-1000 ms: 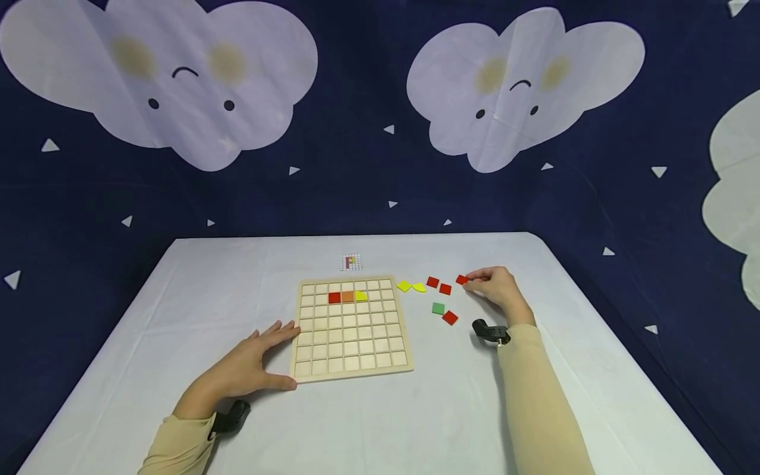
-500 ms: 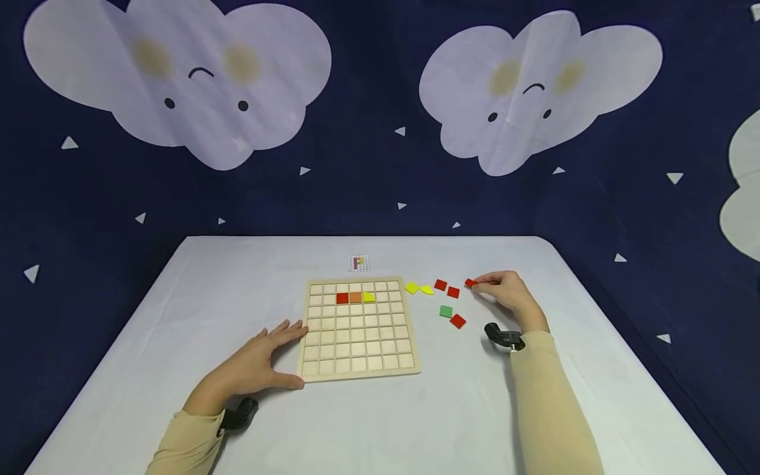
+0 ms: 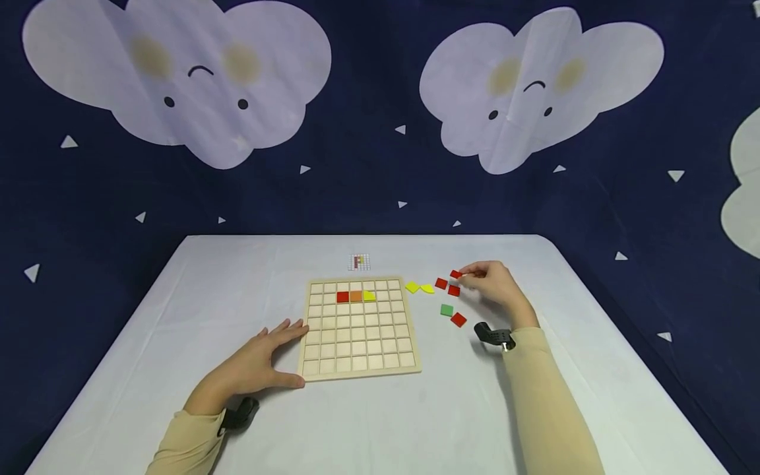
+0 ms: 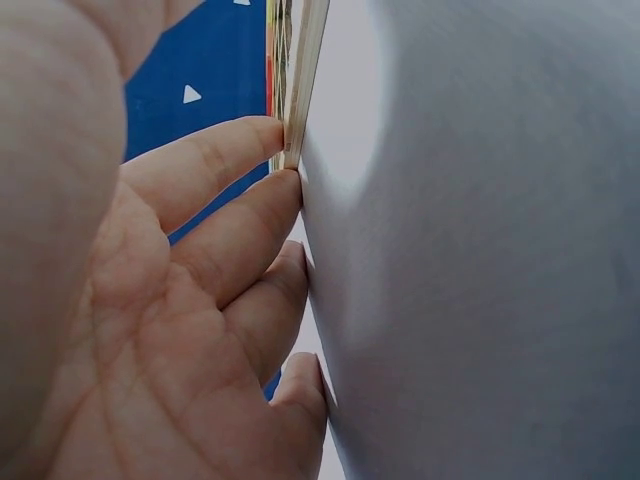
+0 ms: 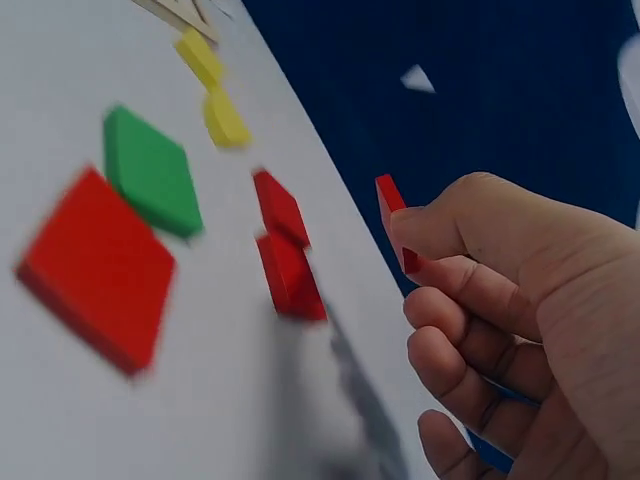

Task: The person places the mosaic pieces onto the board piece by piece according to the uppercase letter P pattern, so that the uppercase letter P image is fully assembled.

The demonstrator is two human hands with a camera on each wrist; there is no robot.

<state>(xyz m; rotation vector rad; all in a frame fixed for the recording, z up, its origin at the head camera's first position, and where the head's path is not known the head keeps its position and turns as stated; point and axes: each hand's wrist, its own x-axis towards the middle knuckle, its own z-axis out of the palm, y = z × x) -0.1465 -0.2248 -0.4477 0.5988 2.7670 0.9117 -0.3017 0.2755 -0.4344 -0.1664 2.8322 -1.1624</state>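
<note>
My right hand point(image 3: 491, 285) pinches a red square tile point(image 5: 392, 215) between thumb and forefinger, raised off the table in the right wrist view. Below it lie two red tiles point(image 5: 282, 208), with a green tile point(image 5: 152, 172) and another red tile point(image 5: 98, 268) nearer me. My left hand point(image 3: 249, 364) has its fingers spread, with fingertips and thumb at the left edge of the wooden grid board point(image 3: 359, 377). In one row of the board sit a red tile point(image 3: 342, 297), an orange tile point(image 3: 356, 296) and a yellow rounded tile point(image 3: 369, 296).
Two yellow pieces, a square point(image 3: 412, 287) and a rounded one point(image 3: 427, 289), lie just right of the board. A small pattern card point(image 3: 359, 262) lies behind it. The white-covered table point(image 3: 267, 264) ends at a dark blue cloud-print backdrop point(image 3: 368, 165).
My right hand has lifted the red tile and carried it left, over the back of the loose red tiles. My left hand stays at the board. The head view has shifted slightly.
</note>
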